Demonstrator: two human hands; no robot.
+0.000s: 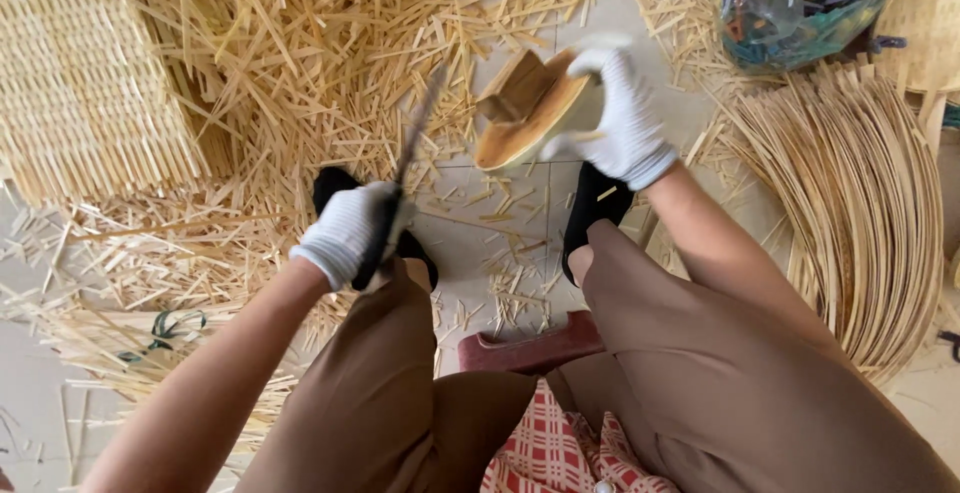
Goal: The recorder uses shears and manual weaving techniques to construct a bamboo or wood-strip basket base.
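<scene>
Left hand [345, 233] grips a knife [410, 158].
Right hand [620, 118] clasps a wooden block [525, 108] above strewn bamboo scraps [300, 43].

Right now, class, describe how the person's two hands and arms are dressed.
Both the left hand and the right hand wear white knitted gloves with ribbed cuffs ending at the wrists. The forearms are bare, with no sleeves, watch or markings visible.

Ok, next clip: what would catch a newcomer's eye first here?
The floor strewn with pale cane offcuts, thickest at upper left. At centre, the gloved left hand holds a long knife, blade pointing away, while the gloved right hand holds a tilted wooden block. Coiled cane strips lie right.
</scene>
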